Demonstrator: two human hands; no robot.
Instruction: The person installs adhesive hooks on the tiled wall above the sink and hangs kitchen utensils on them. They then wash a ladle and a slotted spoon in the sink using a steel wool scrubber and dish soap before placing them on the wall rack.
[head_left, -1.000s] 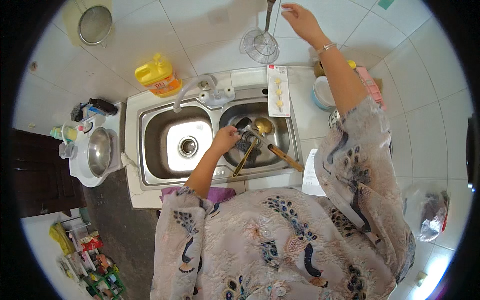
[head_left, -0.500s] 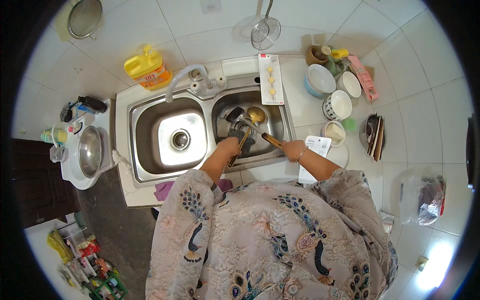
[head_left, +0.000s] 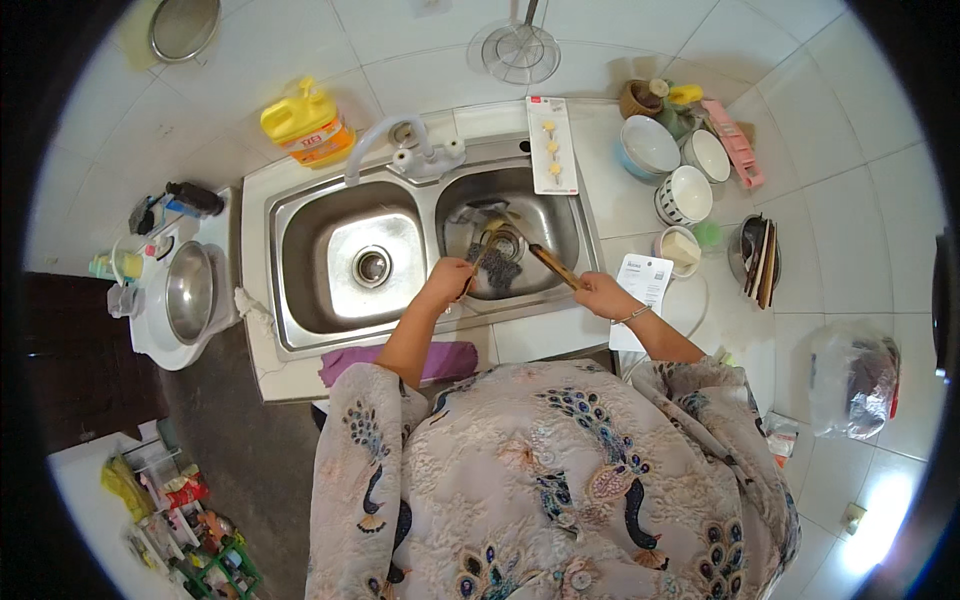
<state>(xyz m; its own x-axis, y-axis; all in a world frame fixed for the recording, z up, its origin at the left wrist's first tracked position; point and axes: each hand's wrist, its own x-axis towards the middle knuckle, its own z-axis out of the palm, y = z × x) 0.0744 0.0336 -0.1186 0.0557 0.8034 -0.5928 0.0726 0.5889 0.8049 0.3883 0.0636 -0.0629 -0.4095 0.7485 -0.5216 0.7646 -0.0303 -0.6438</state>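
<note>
Head view: we work over the right one of two basins in the sink (head_left: 590, 215). Our left hand (head_left: 448, 283) is closed on one ladle (head_left: 484, 245); our right hand (head_left: 603, 295) grips one wooden handle (head_left: 553, 266). One dark scrubber (head_left: 497, 268) lies between them. Beyond our right hand stand four bowls (head_left: 684, 194).

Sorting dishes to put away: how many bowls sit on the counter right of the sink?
3: a blue-grey bowl, a white bowl beside it, and a patterned bowl just below. Others may be hidden in the dark stack.
</note>
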